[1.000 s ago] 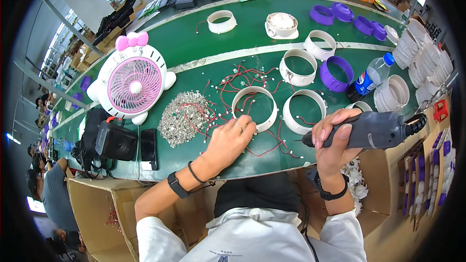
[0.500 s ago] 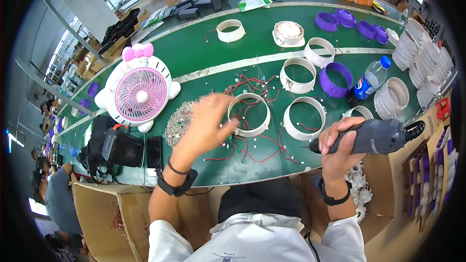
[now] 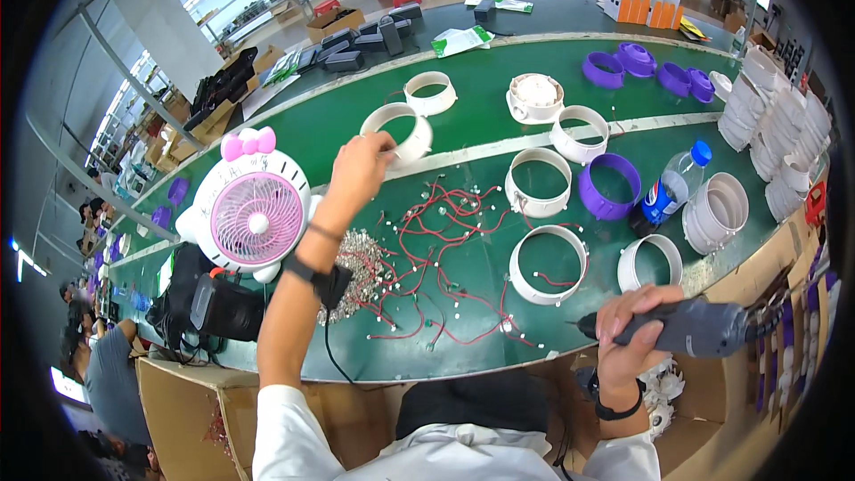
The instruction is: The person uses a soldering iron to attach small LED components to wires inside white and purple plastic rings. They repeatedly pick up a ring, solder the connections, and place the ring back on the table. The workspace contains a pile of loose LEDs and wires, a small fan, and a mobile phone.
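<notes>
My left hand (image 3: 359,167) reaches forward, its fingers pinching the near edge of a white plastic ring (image 3: 420,141) by the pale belt seam. My right hand (image 3: 631,322) is wrapped around a dark grey electric screwdriver (image 3: 690,330), whose bit points left just above the table's near edge. Red wires (image 3: 436,260) with small white connectors lie tangled between my hands. Beside my left forearm is a heap of small screws (image 3: 358,272). A white ring (image 3: 549,264) stands left of and beyond the screwdriver, with another white ring (image 3: 650,264) just beyond it.
At left stands a pink-and-white fan (image 3: 256,214). More white rings (image 3: 538,183), a purple ring (image 3: 609,186), a cola bottle (image 3: 672,187) and stacked white rings (image 3: 716,212) are at right. Cardboard boxes (image 3: 187,401) flank me below the table; a person (image 3: 116,374) sits far left.
My left hand has closed on the white ring that lay over the wires and carried it forward and left. My right hand, still holding the screwdriver, has come slightly nearer to me.
</notes>
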### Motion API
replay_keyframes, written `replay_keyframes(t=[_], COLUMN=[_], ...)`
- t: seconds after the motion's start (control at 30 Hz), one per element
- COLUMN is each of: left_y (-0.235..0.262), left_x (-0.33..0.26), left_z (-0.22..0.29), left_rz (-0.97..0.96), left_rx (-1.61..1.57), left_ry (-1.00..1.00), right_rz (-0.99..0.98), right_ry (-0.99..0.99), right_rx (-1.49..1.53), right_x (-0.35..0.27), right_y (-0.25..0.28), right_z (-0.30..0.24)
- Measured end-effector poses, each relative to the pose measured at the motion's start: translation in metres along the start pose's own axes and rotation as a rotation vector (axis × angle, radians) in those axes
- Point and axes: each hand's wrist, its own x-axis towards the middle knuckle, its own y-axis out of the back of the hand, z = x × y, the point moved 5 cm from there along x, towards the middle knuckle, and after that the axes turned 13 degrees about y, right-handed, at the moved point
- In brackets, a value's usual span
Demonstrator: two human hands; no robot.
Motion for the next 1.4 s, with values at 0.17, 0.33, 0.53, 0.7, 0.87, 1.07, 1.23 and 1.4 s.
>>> replay_keyframes(t=[0.17,0.33,0.53,0.7,0.87,1.07,1.23,1.4], left_y=[-0.088,-0.145,-0.175,-0.048,0.021,0.027,0.0,-0.024], left_x=[0.085,0.156,0.171,0.07,-0.058,-0.126,-0.17,-0.207], left_z=[-0.099,-0.03,-0.005,0.047,0.056,0.076,0.097,0.088], left_rz=[-0.15,-0.005,-0.086,-0.089,-0.529,-0.487,-0.277,-0.163], left_rx=[0.408,0.13,-0.121,-0.091,0.045,0.326,0.1,-0.008], left_ry=[0.206,-0.047,0.103,-0.056,-0.552,-0.751,-0.228,-0.08], right_rz=[0.004,-0.007,0.029,0.01,-0.032,-0.047,-0.105,-0.182], right_ry=[-0.001,0.063,0.065,0.062,0.023,-0.051,-0.059,-0.135], right_rx=[-0.069,-0.18,-0.254,-0.172,-0.107,-0.087,0.007,0.082], right_x=[0.004,0.013,0.017,0.012,0.005,-0.005,-0.011,-0.009], right_y=[0.022,0.025,0.03,0.042,0.026,0.003,-0.028,-0.065], right_z=[-0.002,0.002,0.008,-0.003,-0.003,0.002,0.013,0.03])
